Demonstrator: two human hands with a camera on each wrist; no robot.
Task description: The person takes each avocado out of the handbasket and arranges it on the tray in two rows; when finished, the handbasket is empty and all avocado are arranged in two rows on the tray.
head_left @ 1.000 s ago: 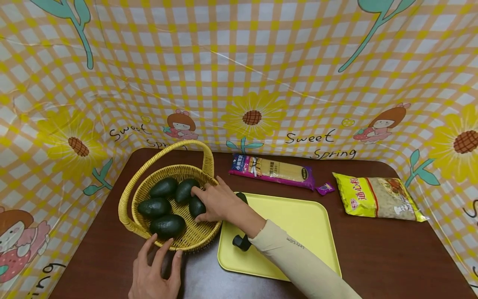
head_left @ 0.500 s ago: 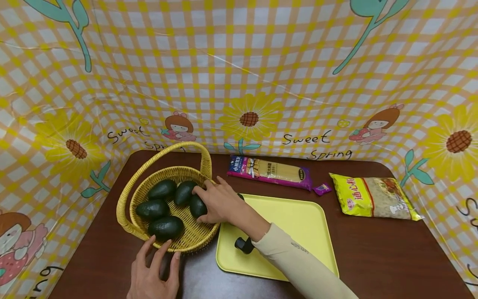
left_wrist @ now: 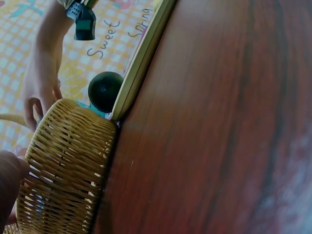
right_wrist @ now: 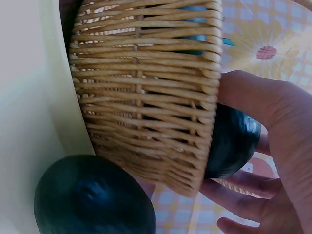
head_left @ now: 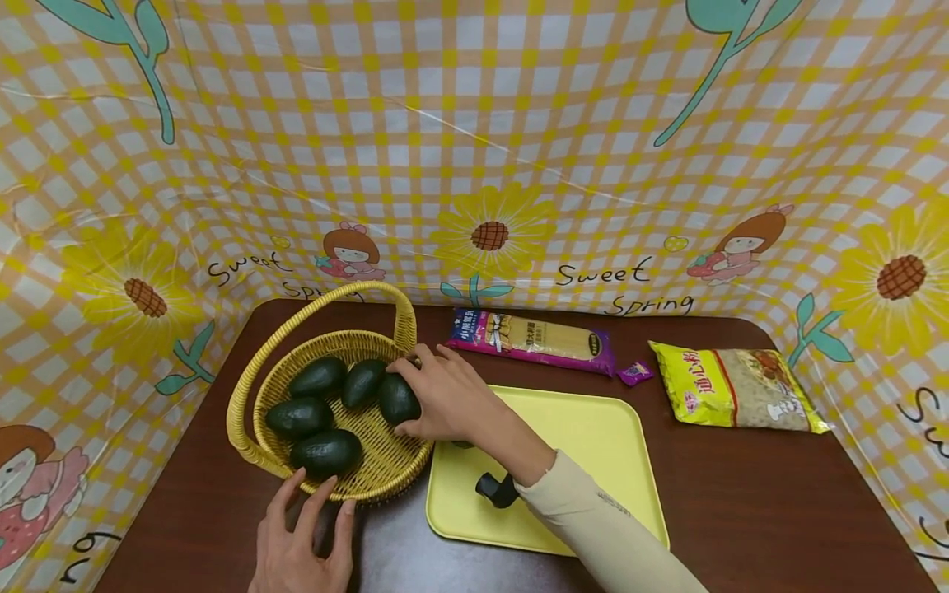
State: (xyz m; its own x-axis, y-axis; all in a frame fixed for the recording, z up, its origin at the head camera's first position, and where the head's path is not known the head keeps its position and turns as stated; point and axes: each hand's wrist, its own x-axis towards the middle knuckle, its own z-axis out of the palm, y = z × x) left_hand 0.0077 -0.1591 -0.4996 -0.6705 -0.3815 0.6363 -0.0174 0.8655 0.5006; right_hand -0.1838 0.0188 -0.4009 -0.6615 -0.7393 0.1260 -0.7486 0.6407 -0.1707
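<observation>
Several dark green avocados (head_left: 326,454) lie in a yellow wicker basket (head_left: 389,482) with an arched handle. At the basket's right side, my right hand (head_left: 452,395) holds one avocado (head_left: 399,400) between thumb and fingers. The right wrist view shows this held avocado (right_wrist: 234,141) just past the rim. My left hand (head_left: 304,535) has its fingers spread, with the fingertips touching the basket's front rim. On the yellow tray (head_left: 578,445) sits another avocado (right_wrist: 95,200), mostly hidden by my right hand in the head view.
Behind the tray lies a purple pack of noodles (head_left: 534,340), with a small purple wrapper (head_left: 634,374) beside it. A yellow bag of pasta (head_left: 737,387) lies to the right. Patterned cloth walls (head_left: 474,148) enclose the brown table (head_left: 741,502) at the back and sides.
My right hand has moved slightly to the right and up relative to the basket, bringing the gripped avocado towards the right rim. The left hand stays at the front rim.
</observation>
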